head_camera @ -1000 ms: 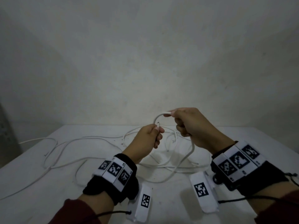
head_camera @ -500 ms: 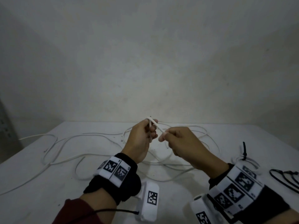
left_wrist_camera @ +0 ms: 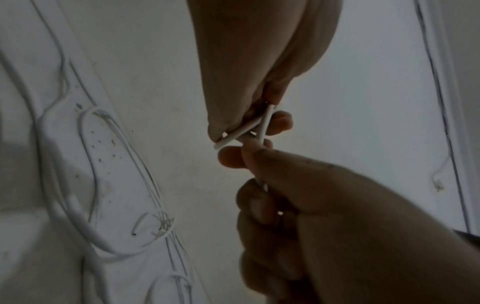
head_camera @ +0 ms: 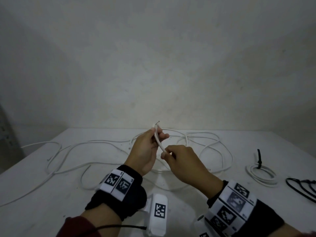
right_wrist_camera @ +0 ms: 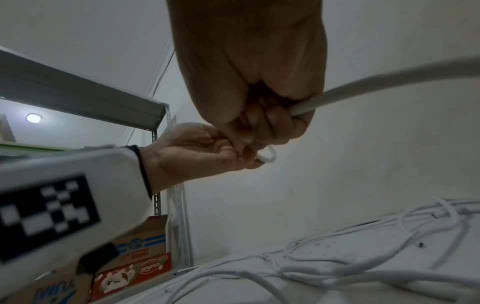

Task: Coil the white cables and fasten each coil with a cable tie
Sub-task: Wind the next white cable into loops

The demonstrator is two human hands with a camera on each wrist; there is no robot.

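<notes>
While raised, both hands (head_camera: 147, 147) (head_camera: 181, 161) pinch one white cable (head_camera: 158, 141).

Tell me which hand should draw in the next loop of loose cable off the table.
Probably the right hand: it grips the white cable on the side running to the loose loops. The left hand pinches the cable's end.

The head camera looks forward and down from above onto the table (head_camera: 51, 194) and the plain wall behind it, with both wrists low in the frame. The left wrist camera sits very close under the left hand (left_wrist_camera: 337, 216), facing along the fingers toward the right hand (left_wrist_camera: 259, 61). The right wrist camera looks up from below; all three views share the meeting hands and the white cable (head_camera: 158, 140).
</notes>
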